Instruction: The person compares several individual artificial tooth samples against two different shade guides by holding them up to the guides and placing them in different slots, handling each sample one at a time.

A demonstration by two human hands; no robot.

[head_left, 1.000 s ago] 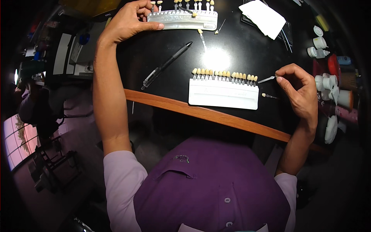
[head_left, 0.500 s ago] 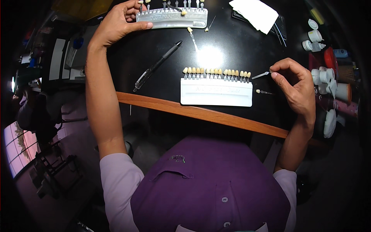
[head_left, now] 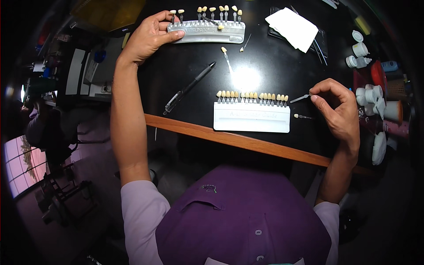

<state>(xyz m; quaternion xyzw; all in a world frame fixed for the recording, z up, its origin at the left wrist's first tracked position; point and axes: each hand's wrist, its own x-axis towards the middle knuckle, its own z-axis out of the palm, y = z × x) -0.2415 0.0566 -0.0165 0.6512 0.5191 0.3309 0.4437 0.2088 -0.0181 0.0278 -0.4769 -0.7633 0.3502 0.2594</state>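
My left hand (head_left: 152, 39) grips the left end of a grey tooth shade guide (head_left: 205, 36) at the far side of the black table, thumb in front. Tooth-shaped tabs stand along its top with gaps between them, and one tab (head_left: 220, 27) lies tilted across its front. To the right, my right hand (head_left: 336, 108) pinches a shade tab (head_left: 300, 98) between thumb and forefinger. Its pale stem points left; its other end is hidden by the fingertips. A white shade guide (head_left: 251, 120) with a row of yellowish tabs lies just left of that hand.
Loose shade tabs lie near my right hand (head_left: 296, 115) and below the grey guide (head_left: 224, 50). A black pen (head_left: 190, 88) rests at left. White paper sheets (head_left: 292, 28) cover a dark tray; jars (head_left: 360, 48) line the right. A wooden edge (head_left: 238, 138) borders the table.
The whole view has shifted, so the table things appear slightly lower, with the grey guide and my left hand also further right. Both hands keep their holds.
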